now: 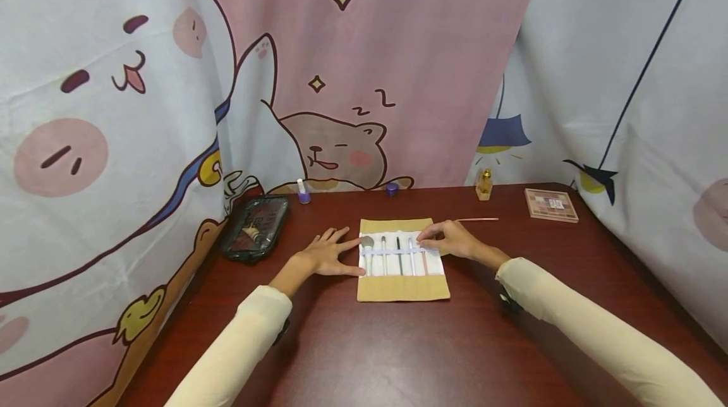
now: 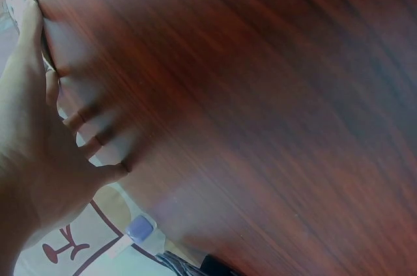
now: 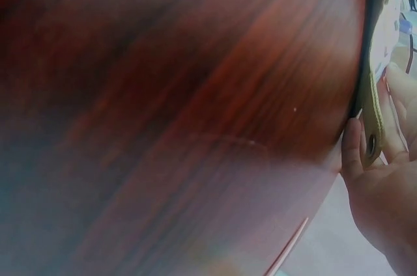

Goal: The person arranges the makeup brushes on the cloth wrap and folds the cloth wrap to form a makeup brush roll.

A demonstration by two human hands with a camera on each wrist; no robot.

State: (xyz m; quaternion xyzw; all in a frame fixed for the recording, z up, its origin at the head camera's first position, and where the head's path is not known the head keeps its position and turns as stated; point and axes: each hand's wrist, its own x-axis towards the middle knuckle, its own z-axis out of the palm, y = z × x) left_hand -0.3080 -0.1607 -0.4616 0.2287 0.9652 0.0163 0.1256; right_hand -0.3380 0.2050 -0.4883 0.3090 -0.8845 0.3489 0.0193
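Note:
A tan brush roll [image 1: 404,290] lies unfolded on the dark red table, with a white inner panel and a pale band across it. Several makeup brushes sit under the band, among them a wide fluffy one [image 1: 367,242] at the left end. My left hand [image 1: 327,255] spreads its fingers flat, index finger and thumb touching the roll's left edge. At the right end, my right hand [image 1: 455,241] pinches the upper part of a thin pink-handled makeup brush [image 1: 425,265]; its tip is hidden by the fingers. The right wrist view shows the roll's edge with a metal eyelet [image 3: 372,146] beside that hand.
A thin pink stick [image 1: 478,219] lies behind the right hand. Along the back stand a purple nail polish bottle [image 1: 304,196], a small purple jar [image 1: 392,189] and a gold bottle [image 1: 484,186]. A black clear-topped pouch [image 1: 256,228] lies left, an eyeshadow palette [image 1: 551,205] right.

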